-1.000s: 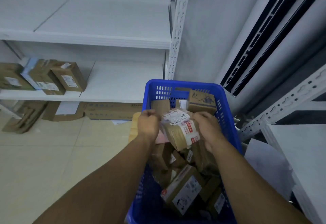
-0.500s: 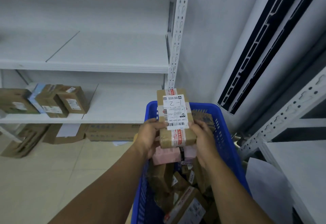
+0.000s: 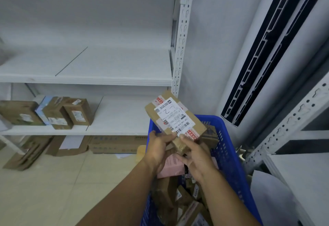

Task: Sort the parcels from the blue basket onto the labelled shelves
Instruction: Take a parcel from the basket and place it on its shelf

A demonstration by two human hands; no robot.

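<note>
1. Half a second ago the brown parcel (image 3: 175, 120) stood straight up. Now it leans with its top tipped to the left, and it is higher above the far end of the blue basket (image 3: 227, 136).
2. I think this is the reading step: one parcel is out, and the person is looking at its sticker. The next move needs the shelf that matches the sticker, then a reach over to set the parcel there. I can see no shelf signs from here.
3. Far left, some brown boxes (image 3: 76, 112) sit close together on the low white shelf (image 3: 115, 130). Their stickers are too small to read.
4. The left hand (image 3: 158, 147) pinches the parcel's near left corner, thumb on top.
5. The white sticker (image 3: 173, 117) has big handwriting that looks like "2-1" or "Z-1". A printed code by the stripes starts with "159". The red and white tape has writing too small to read.
6. The right hand (image 3: 195, 156) grips the parcel's near end, with its fingers curled under it.
7. More parcels lie in the basket below, one of them a pink parcel (image 3: 171, 167).
</note>
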